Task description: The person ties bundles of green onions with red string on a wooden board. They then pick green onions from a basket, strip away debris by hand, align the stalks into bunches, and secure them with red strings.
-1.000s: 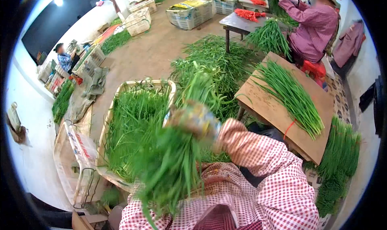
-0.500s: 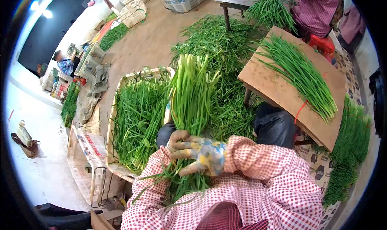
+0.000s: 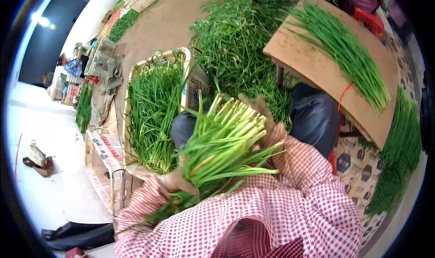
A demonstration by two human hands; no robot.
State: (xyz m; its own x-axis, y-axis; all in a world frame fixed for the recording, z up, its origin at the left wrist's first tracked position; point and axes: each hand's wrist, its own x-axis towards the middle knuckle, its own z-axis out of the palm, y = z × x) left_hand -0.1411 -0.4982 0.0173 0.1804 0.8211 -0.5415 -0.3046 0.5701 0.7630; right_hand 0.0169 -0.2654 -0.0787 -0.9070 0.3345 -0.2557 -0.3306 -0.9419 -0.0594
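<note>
A thick bunch of green stalks (image 3: 226, 145) lies across my lap, its pale cut ends pointing up and to the right. My left hand (image 3: 179, 182), gloved, is wrapped round the leafy lower part of the bunch. Behind the cut ends is my right hand (image 3: 263, 113), blurred and partly hidden by the stalks; its fingers are too smeared to read. To the left stands a cream basket (image 3: 186, 72) filled with more green stalks (image 3: 154, 108).
A brown board (image 3: 290, 45) on legs at the right bears a stalk bundle (image 3: 349, 54) and a red tie (image 3: 345, 95). Loose greens (image 3: 240, 40) cover the floor ahead. An empty crate (image 3: 106, 167) stands left; a person (image 3: 72, 67) sits far left.
The bunch has tipped from upright to slanting, cut ends toward me and right. My left hand now shows at its lower left, and my right hand has moved up behind the ends. The view has tilted down.
</note>
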